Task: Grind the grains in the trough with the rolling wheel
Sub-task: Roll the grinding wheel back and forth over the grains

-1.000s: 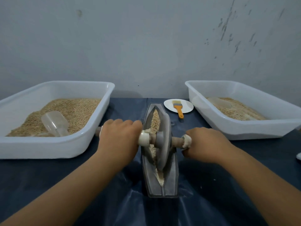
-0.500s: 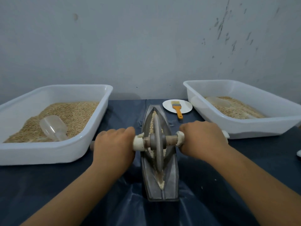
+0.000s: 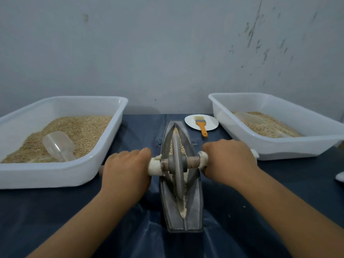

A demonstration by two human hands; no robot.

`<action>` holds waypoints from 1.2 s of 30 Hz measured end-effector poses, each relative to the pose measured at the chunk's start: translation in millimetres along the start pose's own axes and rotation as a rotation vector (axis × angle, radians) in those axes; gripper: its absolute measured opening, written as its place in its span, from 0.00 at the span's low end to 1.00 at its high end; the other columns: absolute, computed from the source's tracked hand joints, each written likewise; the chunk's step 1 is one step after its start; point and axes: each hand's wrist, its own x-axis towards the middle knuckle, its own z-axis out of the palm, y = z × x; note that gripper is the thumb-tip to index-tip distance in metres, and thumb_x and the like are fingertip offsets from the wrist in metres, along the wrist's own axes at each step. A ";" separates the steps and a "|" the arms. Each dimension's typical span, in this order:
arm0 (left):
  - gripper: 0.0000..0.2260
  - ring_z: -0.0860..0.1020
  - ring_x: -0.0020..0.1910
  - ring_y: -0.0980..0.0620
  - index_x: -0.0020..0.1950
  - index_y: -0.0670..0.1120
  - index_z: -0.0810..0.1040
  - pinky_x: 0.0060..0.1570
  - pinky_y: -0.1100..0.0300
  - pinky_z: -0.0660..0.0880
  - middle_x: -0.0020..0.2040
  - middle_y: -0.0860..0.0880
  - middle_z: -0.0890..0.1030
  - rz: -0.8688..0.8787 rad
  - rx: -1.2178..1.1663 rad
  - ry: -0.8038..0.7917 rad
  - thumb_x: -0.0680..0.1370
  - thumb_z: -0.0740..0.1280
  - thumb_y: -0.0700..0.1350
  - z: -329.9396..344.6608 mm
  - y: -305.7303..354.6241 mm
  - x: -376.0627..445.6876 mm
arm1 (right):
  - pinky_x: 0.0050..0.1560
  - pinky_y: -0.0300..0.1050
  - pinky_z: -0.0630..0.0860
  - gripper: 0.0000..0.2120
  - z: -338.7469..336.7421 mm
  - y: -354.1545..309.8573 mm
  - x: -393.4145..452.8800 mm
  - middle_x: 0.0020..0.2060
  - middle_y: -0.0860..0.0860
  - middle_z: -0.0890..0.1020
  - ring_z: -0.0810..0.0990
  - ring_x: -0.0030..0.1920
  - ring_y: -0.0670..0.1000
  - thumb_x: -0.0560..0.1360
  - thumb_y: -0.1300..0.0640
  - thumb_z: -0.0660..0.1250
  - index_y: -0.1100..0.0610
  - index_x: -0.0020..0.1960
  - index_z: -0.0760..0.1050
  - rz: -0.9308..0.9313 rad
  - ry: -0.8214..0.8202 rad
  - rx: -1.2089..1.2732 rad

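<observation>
Left hand [image 3: 128,172] and right hand [image 3: 228,161], fingers clenched round the axle [image 3: 193,162] ends. Rolling wheel [image 3: 176,164] upright mid-trough [image 3: 193,207], frame centre, among grains [image 3: 176,132].

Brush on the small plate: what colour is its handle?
Orange handle, clearest in the head view.

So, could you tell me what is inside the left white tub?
The left white plastic tub holds tan grain and a clear plastic scoop; the tub's floor is covered.
</observation>
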 end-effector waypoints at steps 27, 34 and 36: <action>0.14 0.65 0.30 0.51 0.37 0.52 0.64 0.36 0.56 0.60 0.29 0.55 0.64 -0.022 0.034 -0.033 0.67 0.70 0.44 -5.5 9.8 26.0 | 0.30 0.43 0.63 0.11 5.8 2.3 -3.2 0.32 0.44 0.73 0.71 0.32 0.45 0.70 0.43 0.64 0.45 0.36 0.64 0.092 -0.133 0.095; 0.16 0.63 0.29 0.51 0.36 0.52 0.61 0.34 0.56 0.58 0.28 0.54 0.58 -0.027 0.049 -0.042 0.67 0.69 0.44 2.7 7.2 25.5 | 0.29 0.42 0.60 0.11 1.1 0.0 1.0 0.32 0.44 0.72 0.68 0.31 0.45 0.71 0.44 0.64 0.46 0.36 0.64 0.087 -0.109 0.069; 0.11 0.67 0.33 0.51 0.39 0.53 0.63 0.38 0.56 0.61 0.30 0.54 0.64 -0.061 0.041 -0.105 0.72 0.66 0.47 10.2 5.9 46.9 | 0.32 0.43 0.64 0.09 -0.1 -2.4 24.8 0.34 0.44 0.73 0.71 0.34 0.47 0.71 0.48 0.66 0.47 0.37 0.66 0.110 -0.200 0.120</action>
